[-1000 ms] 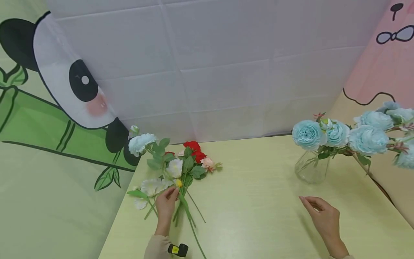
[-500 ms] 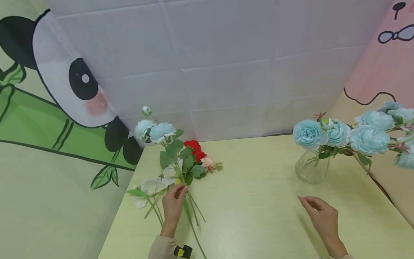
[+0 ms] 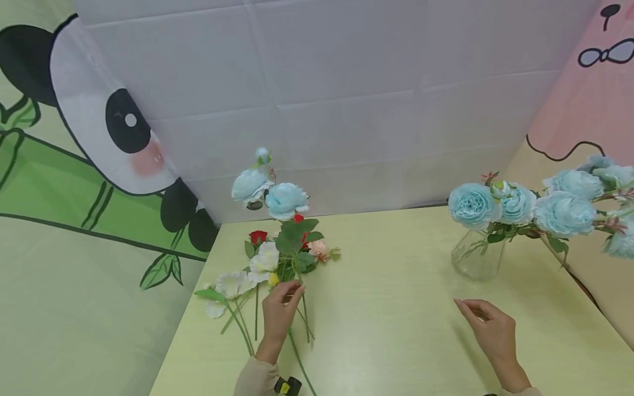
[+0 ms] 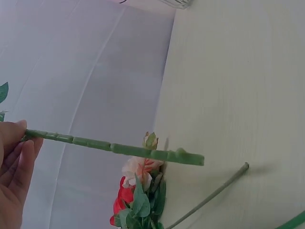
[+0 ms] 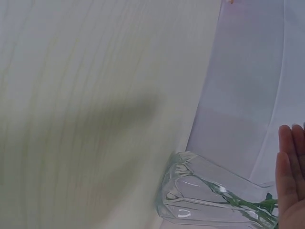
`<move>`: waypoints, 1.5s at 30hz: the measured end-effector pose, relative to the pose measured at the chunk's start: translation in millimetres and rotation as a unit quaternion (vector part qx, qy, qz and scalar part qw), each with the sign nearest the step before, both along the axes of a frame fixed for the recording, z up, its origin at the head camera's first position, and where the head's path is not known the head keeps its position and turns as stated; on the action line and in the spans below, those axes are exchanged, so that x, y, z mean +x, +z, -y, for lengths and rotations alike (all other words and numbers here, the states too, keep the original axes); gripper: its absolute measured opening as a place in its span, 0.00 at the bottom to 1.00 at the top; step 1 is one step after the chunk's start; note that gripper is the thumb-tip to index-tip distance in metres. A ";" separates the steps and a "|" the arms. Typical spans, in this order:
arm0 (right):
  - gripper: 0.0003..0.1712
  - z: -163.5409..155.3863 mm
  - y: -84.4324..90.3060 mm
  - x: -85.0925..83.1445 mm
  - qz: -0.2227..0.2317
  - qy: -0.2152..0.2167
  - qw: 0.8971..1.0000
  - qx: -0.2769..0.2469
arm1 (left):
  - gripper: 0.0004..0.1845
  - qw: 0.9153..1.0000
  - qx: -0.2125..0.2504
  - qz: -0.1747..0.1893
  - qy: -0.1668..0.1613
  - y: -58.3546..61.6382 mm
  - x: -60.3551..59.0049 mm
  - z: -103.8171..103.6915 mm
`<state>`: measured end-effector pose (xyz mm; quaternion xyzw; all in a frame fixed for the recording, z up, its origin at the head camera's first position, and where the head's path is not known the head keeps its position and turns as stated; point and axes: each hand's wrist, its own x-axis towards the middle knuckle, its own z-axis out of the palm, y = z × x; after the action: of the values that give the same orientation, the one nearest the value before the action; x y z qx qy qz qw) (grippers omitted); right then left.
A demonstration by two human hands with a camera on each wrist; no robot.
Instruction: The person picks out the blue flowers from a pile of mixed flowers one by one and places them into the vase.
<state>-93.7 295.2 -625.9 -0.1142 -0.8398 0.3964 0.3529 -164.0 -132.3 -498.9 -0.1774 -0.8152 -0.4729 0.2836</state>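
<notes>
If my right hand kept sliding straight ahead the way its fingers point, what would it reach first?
Probably the glass vase holding the blue flowers. The right hand lies open on the table, fingers pointing up-left, so it may pass just left of the vase; depth is unclear.

Staged recording booth: cartoon panda backdrop point(image 3: 99, 126) and white sheet point(image 3: 346, 99) behind pale table point(image 3: 396, 341).

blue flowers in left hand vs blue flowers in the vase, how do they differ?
The left hand pinches the lifted blue stem, raised above the table; the vase bunch sits in the glass vase, untouched by either hand. The lifted stem shows two open blooms and a bud; the vase bunch has several more blooms. The lifted stem stands fairly upright; the vase bunch leans sideways to the right. Both are pale blue with green leaves.
</notes>
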 end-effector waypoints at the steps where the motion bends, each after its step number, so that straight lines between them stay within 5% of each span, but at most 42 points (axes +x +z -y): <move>1: 0.10 0.4 0.1 -0.1 0.002 0.000 1.000 -0.001 | 0.05 1.000 0.001 -0.005 -0.007 1.0 0.6 -2.1; 18: 0.07 23.8 3.1 -7.8 0.009 0.034 0.999 -0.007 | 0.09 0.997 -0.004 -0.043 -0.061 11.5 22.2 -35.3; 20: 0.06 34.2 15.7 -6.8 -0.011 0.067 0.998 -0.015 | 0.09 0.997 -0.002 -0.043 -0.065 20.6 28.0 -40.8; 24: 0.04 72.0 81.2 6.5 -0.014 0.101 0.994 -0.036 | 0.08 0.996 -0.002 -0.044 -0.073 37.2 38.5 -51.8; 27: 0.07 95.2 118.2 12.2 -0.004 0.107 0.993 -0.040 | 0.08 0.995 0.001 -0.048 -0.084 38.0 40.3 -56.8; 37: 0.11 133.9 142.7 -13.3 -0.086 0.206 0.975 0.022 | 0.06 0.994 0.009 -0.026 -0.107 36.2 44.4 -71.7; 45: 0.11 153.5 156.4 -17.3 -0.031 0.248 0.968 0.003 | 0.06 0.992 0.003 -0.010 -0.124 36.8 48.1 -79.3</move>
<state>-111.0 141.7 -469.6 0.1108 -0.8317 0.4721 0.2703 -115.8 -52.9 -462.0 -0.2806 -0.7826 -0.5052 0.2314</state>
